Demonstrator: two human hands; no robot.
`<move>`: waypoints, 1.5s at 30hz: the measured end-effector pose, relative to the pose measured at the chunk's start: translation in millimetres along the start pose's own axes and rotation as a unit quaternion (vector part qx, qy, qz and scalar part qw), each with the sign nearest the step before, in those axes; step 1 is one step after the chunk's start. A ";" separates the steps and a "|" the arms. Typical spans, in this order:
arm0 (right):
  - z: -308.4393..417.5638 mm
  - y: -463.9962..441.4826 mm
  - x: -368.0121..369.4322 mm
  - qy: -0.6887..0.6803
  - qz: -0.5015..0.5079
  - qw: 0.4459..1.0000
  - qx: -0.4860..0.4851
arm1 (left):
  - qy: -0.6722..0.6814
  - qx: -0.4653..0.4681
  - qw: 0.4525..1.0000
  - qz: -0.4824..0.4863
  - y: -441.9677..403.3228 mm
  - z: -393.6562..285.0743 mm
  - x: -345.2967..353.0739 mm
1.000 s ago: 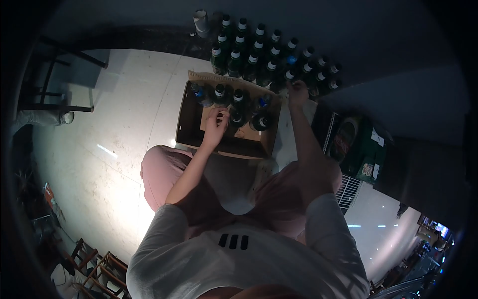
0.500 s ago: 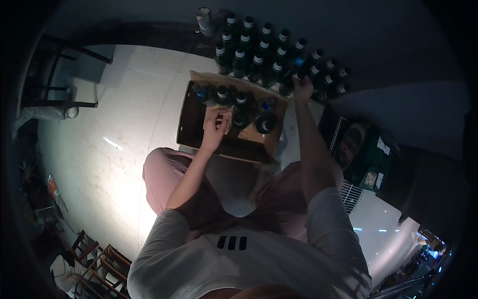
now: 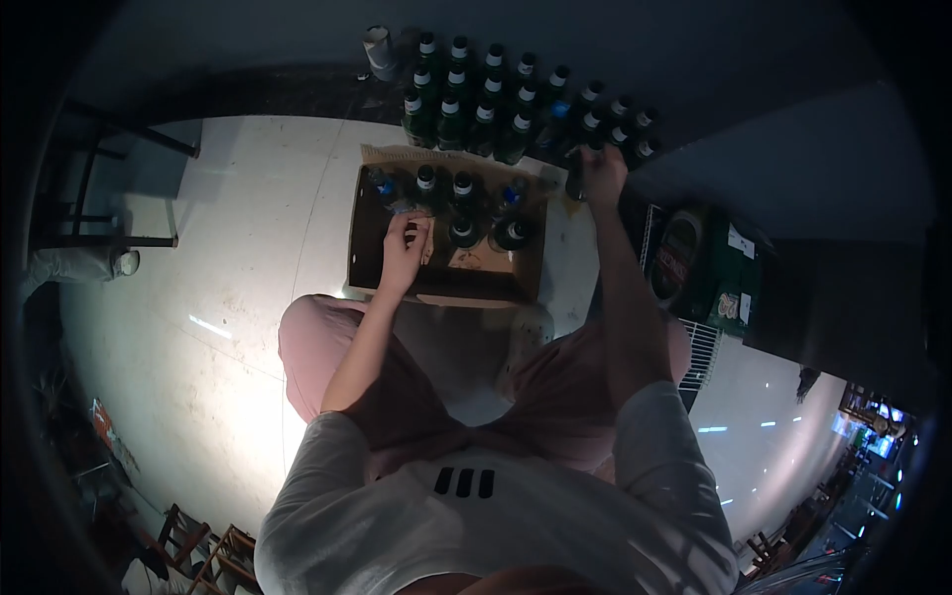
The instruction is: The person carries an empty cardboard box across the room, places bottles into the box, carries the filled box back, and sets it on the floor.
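An open cardboard box [image 3: 446,296] lies on the floor before my crossed legs. Several green bottles with pale neck labels stand inside, among them one bottle [image 3: 462,193] near the middle. Two clear-looking bottles with blue marks, one bottle [image 3: 383,182] at the left and another [image 3: 513,192] at the right, are there too. My left hand [image 3: 403,250] reaches into the box's left half, fingers curled by a cardboard piece [image 3: 426,240]; whatever they grip is hidden. Right of the box, my right hand [image 3: 603,178] is closed round the upper part of a dark green bottle [image 3: 576,182].
Rows of green bottles [image 3: 451,119] stand along the wall behind the box. A pale cylinder [image 3: 378,52] is at their left. A green printed carton [image 3: 699,268] and a white wire rack [image 3: 701,354] lie to the right. Dark furniture legs [image 3: 109,241] are at left.
The view has shifted, so the box and bottle rows appear further left. My right hand and its bottle have moved right, away from the front row. My left hand stays in the box.
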State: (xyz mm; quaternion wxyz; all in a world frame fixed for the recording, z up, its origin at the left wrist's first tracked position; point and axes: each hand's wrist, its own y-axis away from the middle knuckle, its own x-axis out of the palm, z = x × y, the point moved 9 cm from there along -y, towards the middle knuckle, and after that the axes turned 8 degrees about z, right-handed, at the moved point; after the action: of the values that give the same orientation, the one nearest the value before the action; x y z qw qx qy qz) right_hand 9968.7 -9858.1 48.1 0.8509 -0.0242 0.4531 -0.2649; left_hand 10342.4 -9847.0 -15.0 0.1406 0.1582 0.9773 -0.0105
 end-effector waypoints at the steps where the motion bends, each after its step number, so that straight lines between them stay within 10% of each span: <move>1: 10.5 0.7 -12.9 0.000 -0.008 1.000 0.006 | 0.002 0.000 1.000 -0.001 -0.3 2.5 -3.0; 13: 244.7 33.2 -121.8 -0.166 -0.005 0.982 -0.093 | 0.013 0.075 0.997 -0.029 11.6 -27.0 -36.4; 18: 276.0 53.3 -83.7 -0.404 0.121 0.904 -0.066 | 0.022 0.102 0.992 -0.068 23.9 -43.1 -62.2; 22: 308.0 76.0 -40.3 -0.322 0.141 0.924 -0.151 | 0.052 0.090 0.992 -0.074 30.4 -51.1 -77.9; 45: 202.1 132.8 168.0 -0.064 0.332 0.917 -0.211 | -0.079 0.113 0.989 -0.052 28.0 -15.8 -49.5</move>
State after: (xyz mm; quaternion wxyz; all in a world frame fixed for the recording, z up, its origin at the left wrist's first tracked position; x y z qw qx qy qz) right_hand 10259.5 -9863.7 2.3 0.8922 -0.0685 0.4249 0.1370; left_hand 10391.9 -9834.5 14.6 0.1976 0.1208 0.9626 -0.1405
